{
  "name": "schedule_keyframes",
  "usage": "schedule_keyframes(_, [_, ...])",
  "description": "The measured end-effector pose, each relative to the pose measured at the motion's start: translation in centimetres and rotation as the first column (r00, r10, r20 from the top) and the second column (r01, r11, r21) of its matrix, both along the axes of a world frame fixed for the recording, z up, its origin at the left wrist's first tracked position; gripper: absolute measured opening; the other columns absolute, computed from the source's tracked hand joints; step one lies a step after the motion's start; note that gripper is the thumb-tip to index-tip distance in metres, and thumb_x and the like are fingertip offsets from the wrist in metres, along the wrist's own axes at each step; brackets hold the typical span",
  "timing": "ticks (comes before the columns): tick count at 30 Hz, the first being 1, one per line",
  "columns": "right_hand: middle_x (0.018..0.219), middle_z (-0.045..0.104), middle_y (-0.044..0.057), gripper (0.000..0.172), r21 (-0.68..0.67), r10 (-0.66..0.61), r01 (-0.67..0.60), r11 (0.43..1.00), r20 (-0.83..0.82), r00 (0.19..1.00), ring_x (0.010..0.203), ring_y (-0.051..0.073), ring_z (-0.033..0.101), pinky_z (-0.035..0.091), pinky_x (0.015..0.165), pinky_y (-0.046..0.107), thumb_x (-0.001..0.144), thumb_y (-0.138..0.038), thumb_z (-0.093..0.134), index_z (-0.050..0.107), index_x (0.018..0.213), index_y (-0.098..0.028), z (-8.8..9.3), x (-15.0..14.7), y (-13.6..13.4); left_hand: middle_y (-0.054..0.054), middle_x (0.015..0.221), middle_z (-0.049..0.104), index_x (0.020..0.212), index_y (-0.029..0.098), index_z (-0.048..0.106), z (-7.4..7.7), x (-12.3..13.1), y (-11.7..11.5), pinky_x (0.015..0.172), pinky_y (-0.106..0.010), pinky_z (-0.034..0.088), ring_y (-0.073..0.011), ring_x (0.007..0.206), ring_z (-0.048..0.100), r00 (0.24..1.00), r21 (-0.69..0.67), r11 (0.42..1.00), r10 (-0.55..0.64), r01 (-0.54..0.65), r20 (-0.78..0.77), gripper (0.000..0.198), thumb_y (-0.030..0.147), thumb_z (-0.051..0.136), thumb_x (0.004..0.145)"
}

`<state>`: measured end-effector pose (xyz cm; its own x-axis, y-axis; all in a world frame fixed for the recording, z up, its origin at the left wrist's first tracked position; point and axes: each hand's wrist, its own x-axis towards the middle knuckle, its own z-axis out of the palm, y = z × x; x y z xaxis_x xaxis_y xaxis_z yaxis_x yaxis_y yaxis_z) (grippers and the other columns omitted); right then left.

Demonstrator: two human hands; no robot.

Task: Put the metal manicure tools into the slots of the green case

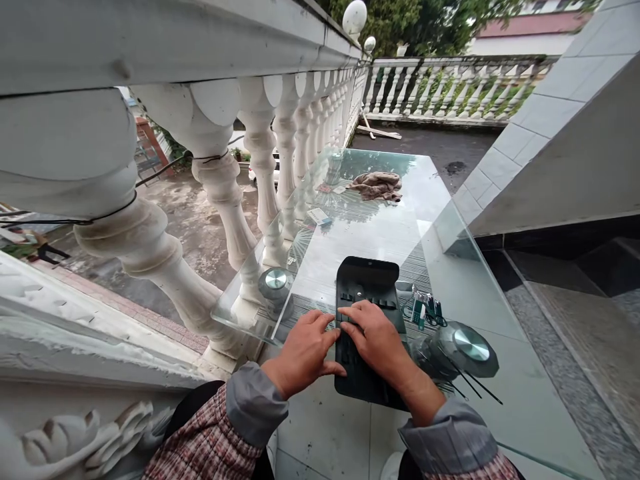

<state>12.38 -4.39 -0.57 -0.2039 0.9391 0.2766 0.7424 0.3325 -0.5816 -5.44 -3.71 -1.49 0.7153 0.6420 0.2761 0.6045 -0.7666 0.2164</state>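
An open black case (367, 277) lies at the near end of the glass table, its flap raised at the far side and a row of small holding loops across its inside. My left hand (307, 350) grips the case's left edge, the thumb resting over the lower part. My right hand (380, 343) reaches across the inside of the case, its bent fingertips pressed near the left edge, close to my left fingers. Anything small between those fingertips is hidden. Right of the case lie several small metal tools (425, 310) with dark green parts.
The glass table (380, 230) has round metal discs on its supports (470, 343). Thin black rods (473, 383) lie near the right one. A brown cloth (377, 185) and a small white-and-blue packet (319, 217) are farther off. White balusters (220, 193) run along the left; a tiled wall edge (520, 140) slants on the right.
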Motion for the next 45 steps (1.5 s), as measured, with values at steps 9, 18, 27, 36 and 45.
schedule_keyframes(9, [0.089, 0.061, 0.007, 0.019, 0.1, 0.096, -0.107, 0.989, 0.106, 0.99, 0.087, 0.021, 0.052, 0.044, 0.08, 0.038, 0.087, -0.021, 0.047, 0.063, 0.097, -0.019, -0.67, 0.22, -0.94, -0.013, 0.108, 0.058, 0.1, 0.012, 0.059, 0.13, 0.14, -0.2, 0.091, -0.041, 0.044, -0.0286, 0.102, 0.052, 1.0, 0.012, 1.0, 0.028, -0.028, 0.011, 0.07, 0.06, 0.076, 0.051])
schedule_keyframes(18, [0.088, 0.062, 0.007, 0.012, 0.125, 0.142, -0.15, 0.981, 0.071, 0.987, 0.087, 0.021, 0.051, 0.045, 0.079, 0.038, 0.084, -0.02, 0.051, 0.063, 0.088, -0.019, -0.29, 0.47, -0.83, -0.016, 0.114, 0.056, 0.109, 0.011, 0.055, 0.04, -0.05, -0.35, 0.093, -0.043, 0.041, -0.0307, 0.107, 0.051, 0.999, 0.088, 0.996, 0.004, 0.0, -0.05, 0.075, 0.062, 0.072, 0.058])
schedule_keyframes(27, [0.089, 0.065, 0.005, 0.009, 0.055, 0.168, -0.165, 0.985, -0.063, 0.984, 0.086, 0.019, 0.053, 0.044, 0.08, 0.036, 0.081, -0.018, 0.055, 0.061, 0.087, -0.02, -0.18, 0.52, -0.54, -0.016, 0.116, 0.055, 0.112, 0.009, 0.054, -0.07, -0.04, -0.61, 0.094, -0.041, 0.041, -0.0299, 0.108, 0.05, 0.997, 0.099, 0.995, 0.017, -0.009, -0.078, 0.075, 0.062, 0.071, 0.06])
schedule_keyframes(36, [0.079, 0.062, 0.004, 0.006, 0.061, 0.12, -0.121, 0.991, 0.009, 0.993, 0.08, 0.019, 0.051, 0.043, 0.073, 0.035, 0.079, -0.021, 0.057, 0.062, 0.082, -0.021, 0.19, 0.08, -0.52, -0.015, 0.118, 0.055, 0.112, 0.011, 0.055, 0.0, 0.07, -0.69, 0.095, -0.042, 0.04, -0.0295, 0.109, 0.05, 0.997, 0.071, 0.997, 0.027, -0.021, -0.077, 0.071, 0.06, 0.071, 0.063])
schedule_keyframes(45, [0.094, 0.065, 0.007, 0.018, 0.127, 0.138, -0.132, 0.983, -0.039, 0.99, 0.092, 0.02, 0.054, 0.044, 0.084, 0.039, 0.086, -0.024, 0.05, 0.064, 0.096, -0.021, 0.25, 0.63, -0.96, -0.017, 0.119, 0.055, 0.113, 0.009, 0.054, 0.1, -0.15, -0.55, 0.094, -0.042, 0.041, -0.0303, 0.108, 0.05, 0.993, 0.096, 0.995, 0.01, 0.001, -0.115, 0.072, 0.061, 0.068, 0.065])
